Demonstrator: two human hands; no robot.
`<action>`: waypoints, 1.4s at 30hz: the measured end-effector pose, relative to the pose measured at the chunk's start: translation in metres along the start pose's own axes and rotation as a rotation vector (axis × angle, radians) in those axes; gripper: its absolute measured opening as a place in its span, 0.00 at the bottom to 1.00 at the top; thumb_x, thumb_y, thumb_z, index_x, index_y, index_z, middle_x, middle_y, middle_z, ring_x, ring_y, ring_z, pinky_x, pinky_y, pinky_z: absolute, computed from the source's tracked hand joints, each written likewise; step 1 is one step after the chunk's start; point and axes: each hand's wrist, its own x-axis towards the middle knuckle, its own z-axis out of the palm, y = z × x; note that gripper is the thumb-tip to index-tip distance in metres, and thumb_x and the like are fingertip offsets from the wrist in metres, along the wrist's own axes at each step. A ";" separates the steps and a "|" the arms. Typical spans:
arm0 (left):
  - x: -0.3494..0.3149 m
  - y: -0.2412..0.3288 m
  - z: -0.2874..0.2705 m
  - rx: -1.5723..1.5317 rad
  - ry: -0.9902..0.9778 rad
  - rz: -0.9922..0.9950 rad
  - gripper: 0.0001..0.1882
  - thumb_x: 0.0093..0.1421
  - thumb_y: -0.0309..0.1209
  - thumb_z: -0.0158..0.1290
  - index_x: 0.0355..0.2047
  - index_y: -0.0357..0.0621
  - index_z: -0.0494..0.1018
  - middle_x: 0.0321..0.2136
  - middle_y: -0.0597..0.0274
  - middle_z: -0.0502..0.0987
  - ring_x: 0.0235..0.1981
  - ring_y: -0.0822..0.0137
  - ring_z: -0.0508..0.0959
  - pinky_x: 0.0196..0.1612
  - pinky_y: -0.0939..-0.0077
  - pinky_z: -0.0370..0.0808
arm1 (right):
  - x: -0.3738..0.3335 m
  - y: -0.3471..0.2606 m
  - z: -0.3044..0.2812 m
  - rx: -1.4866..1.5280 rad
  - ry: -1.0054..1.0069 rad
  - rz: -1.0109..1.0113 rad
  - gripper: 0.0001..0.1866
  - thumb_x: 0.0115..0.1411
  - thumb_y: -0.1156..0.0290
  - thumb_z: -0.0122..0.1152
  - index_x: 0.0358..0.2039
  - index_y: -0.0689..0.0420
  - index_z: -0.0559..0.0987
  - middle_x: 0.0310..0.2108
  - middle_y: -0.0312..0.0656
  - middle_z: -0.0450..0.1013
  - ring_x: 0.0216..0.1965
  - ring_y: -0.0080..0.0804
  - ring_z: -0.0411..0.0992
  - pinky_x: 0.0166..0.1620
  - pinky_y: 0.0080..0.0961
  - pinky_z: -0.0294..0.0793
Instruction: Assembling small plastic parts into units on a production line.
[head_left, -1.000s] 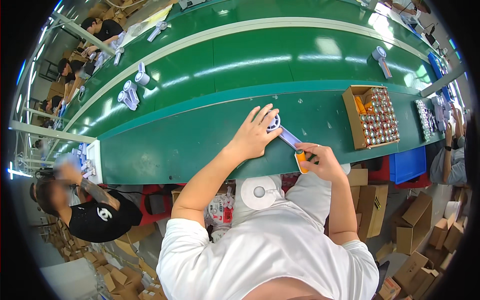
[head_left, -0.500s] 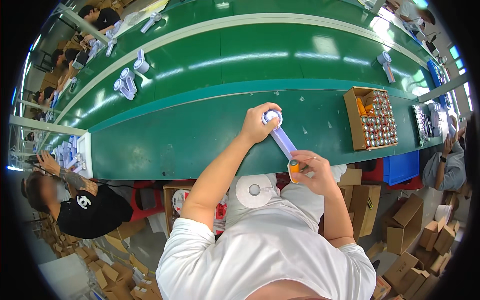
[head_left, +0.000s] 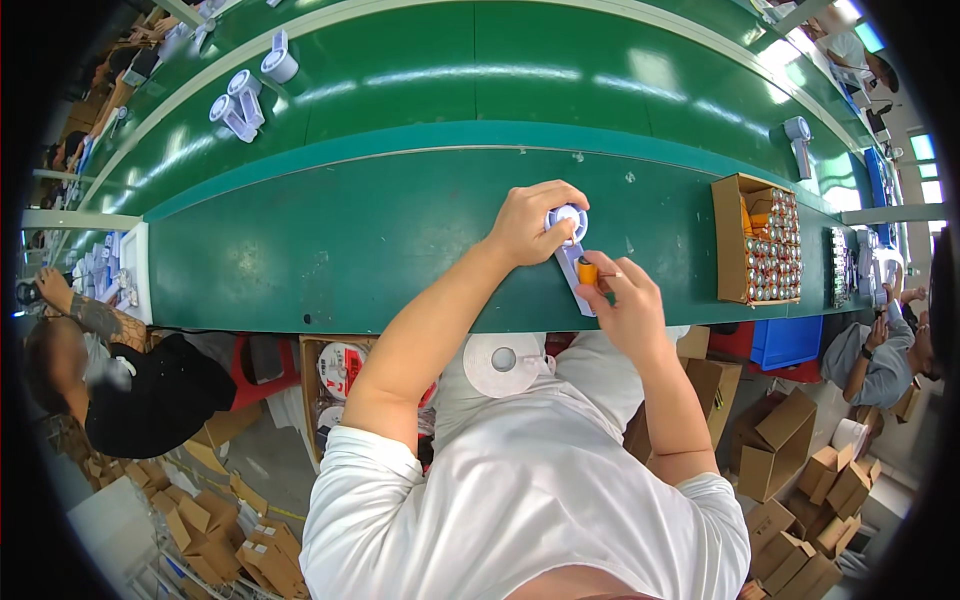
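Observation:
My left hand [head_left: 525, 228] wraps round the ring-shaped head of a lavender plastic fan housing [head_left: 567, 258], its thumb on the white centre. The housing's long handle slants toward me above the green bench. In the fingertips of my right hand [head_left: 632, 305] is an orange battery cell [head_left: 587, 273] with a dark end, held upright over the handle's middle. Whether the cell touches the handle I cannot tell. A white roll of tape or label stock [head_left: 482, 367] rests on my lap.
To the right on the green bench [head_left: 400, 240] stands a cardboard box [head_left: 733, 245] of orange cells. Similar housings [head_left: 240, 105] lie on the green surface beyond. A blue bin [head_left: 785, 343] sits below the bench edge. Co-workers [head_left: 150, 390] flank me left and right.
My right hand has raised the cell from the handle's lower end toward its middle. The handle now points more steeply toward me. The whole view has shifted a little.

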 end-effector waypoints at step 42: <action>0.109 -0.146 -0.312 1.051 0.504 -0.725 0.35 0.52 0.34 0.63 0.59 0.70 0.62 0.40 0.46 0.77 0.43 0.45 0.77 0.46 0.56 0.74 | -0.005 0.089 -0.016 0.142 0.373 0.249 0.01 0.57 0.79 0.61 0.30 0.61 0.80 0.17 0.39 0.65 0.16 0.26 0.61 0.21 0.23 0.58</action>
